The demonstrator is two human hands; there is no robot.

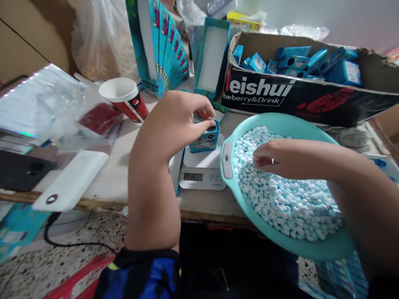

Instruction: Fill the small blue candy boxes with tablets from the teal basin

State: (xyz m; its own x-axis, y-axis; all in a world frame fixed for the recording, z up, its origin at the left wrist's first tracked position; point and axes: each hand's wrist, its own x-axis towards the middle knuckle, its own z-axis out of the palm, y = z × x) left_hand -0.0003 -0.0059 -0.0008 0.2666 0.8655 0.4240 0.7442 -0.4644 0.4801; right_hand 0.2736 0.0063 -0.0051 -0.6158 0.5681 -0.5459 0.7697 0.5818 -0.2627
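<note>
A small blue candy box stands on a white digital scale whose display shows digits. My left hand hovers over the box, fingers curled, thumb and fingertips pinched at its open top. My right hand reaches into a teal basin full of white-and-blue candies, fingers bent down and closed among the pieces. What it has picked up is hidden.
A cardboard box of blue candy boxes sits behind the basin. Flat printed cartons fan out at the back, beside an open tray. A red-and-white paper cup, plastic bags, a white power bank and a dark phone lie left.
</note>
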